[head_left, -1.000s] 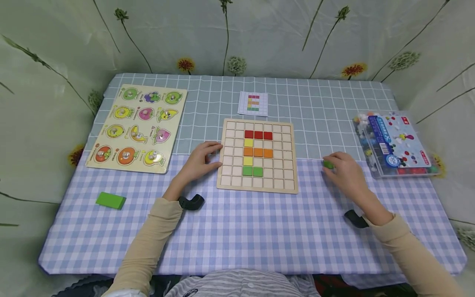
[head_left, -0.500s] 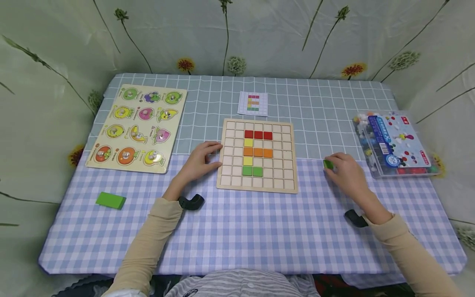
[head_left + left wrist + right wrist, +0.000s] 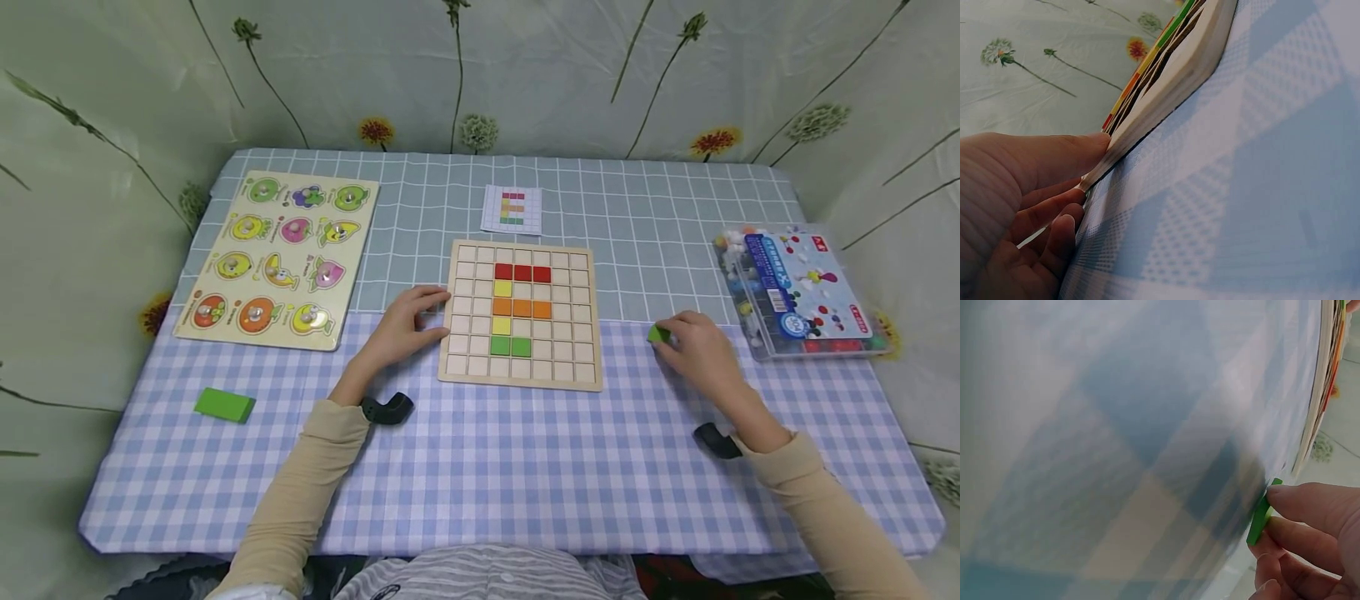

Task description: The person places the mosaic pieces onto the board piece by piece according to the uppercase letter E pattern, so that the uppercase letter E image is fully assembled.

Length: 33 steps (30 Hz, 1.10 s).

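Observation:
In the head view, a wooden grid board (image 3: 572, 327) lies mid-table, with red, yellow, orange and green square tiles set in it. My left hand (image 3: 407, 327) rests against the board's left edge, thumb and fingers spread apart along it. The left wrist view shows the thumb (image 3: 1066, 156) touching the wooden rim (image 3: 1175, 94). Right of the board, my right hand (image 3: 699, 350) pinches a small green tile (image 3: 657, 333). In the right wrist view, the green tile (image 3: 1260, 519) stands tilted between thumb and fingertips, close to the cloth; whether it touches the cloth I cannot tell.
A pattern card (image 3: 511, 209) lies behind the board. At left are a fruit puzzle board (image 3: 258, 312) and a green block (image 3: 225, 405). A clear plastic box (image 3: 817, 292) of colored pieces sits at far right. Checked cloth (image 3: 525, 475) covers the table front.
The green tile has turned in my right fingers and pokes out slightly further left. My right hand has barely shifted. My left hand and the board stay put.

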Available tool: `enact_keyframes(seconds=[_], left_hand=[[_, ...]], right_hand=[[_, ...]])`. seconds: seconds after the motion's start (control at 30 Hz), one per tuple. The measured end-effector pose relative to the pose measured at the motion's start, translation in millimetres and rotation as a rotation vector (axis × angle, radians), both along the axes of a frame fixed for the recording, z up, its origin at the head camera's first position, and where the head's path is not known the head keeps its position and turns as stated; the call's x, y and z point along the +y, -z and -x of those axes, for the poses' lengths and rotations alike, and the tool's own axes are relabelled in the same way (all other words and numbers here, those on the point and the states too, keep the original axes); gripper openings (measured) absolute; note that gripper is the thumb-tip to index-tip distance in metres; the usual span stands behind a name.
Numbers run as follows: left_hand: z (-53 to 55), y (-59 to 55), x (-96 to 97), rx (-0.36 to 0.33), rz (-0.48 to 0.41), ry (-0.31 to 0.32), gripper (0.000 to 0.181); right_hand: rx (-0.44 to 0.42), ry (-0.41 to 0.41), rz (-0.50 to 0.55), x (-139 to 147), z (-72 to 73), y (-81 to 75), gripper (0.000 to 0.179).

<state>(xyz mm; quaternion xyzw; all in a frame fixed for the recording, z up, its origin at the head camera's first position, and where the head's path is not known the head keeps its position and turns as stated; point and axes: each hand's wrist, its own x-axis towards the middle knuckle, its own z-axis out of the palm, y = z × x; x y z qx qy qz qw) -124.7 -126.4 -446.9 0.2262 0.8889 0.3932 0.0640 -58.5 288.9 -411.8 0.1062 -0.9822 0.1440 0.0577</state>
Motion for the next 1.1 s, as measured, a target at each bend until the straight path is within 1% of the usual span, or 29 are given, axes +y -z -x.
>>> enact_keyframes(seconds=[0.23,0.4,0.57,0.83,0.97,1.1], left_hand=[[-0.5,0.9,-0.7,0.014,-0.005,0.009,0.053],[-0.7,2.1,-0.8,0.015,-0.006,0.013,0.054],[-0.7,2.6,-0.6,-0.002,-0.009,0.006,0.054],[0.2,3.0,-0.6,-0.006,-0.009,0.006,0.055],[0.7,3.1,-0.7,-0.003,-0.008,0.002,0.055],[0.8,2.8,-1.0,0.000,-0.008,-0.005,0.054]], right_hand=[[0.008,-0.038,-0.001,-17.7,-3.1,-3.1,0.022],[0.050,-0.116,0.006,-33.8,-6.9,-6.9,0.024],[0.081,-0.189,0.008,-48.2,-8.7,-9.2,0.025],[0.030,-0.235,0.024,-71.6,-6.3,-10.0,0.025],[0.006,-0.258,0.009,-84.0,-4.2,-9.2,0.024],[-0.022,-0.259,0.011,-94.1,-2.2,-9.1,0.024]])
